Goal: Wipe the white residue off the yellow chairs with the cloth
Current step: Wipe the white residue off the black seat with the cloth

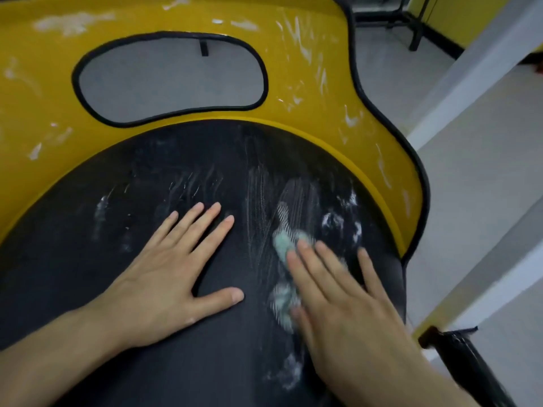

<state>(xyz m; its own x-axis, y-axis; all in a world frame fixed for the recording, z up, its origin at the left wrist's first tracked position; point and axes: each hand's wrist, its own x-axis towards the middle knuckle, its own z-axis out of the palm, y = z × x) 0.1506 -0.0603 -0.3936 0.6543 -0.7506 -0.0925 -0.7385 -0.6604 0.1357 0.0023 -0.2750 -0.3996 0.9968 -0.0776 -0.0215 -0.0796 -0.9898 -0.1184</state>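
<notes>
A yellow chair [293, 92] fills the view, its back edged in black with an oval cut-out. Its black seat cushion [182, 160] carries white residue [332, 221] in streaks and blotches, and the yellow back has white smears too. My left hand [173, 274] lies flat on the cushion, fingers spread, holding nothing. My right hand [343, 301] presses a pale green cloth [283, 245] flat against the cushion's right side. The cloth shows only past the fingertips and beside the thumb; the rest is under the hand. The right hand is blurred.
Pale grey floor [484, 201] lies to the right of the chair. A black armrest [467, 359] juts out at the lower right. A black frame [411, 22] stands on the floor at the top right, by a yellow wall.
</notes>
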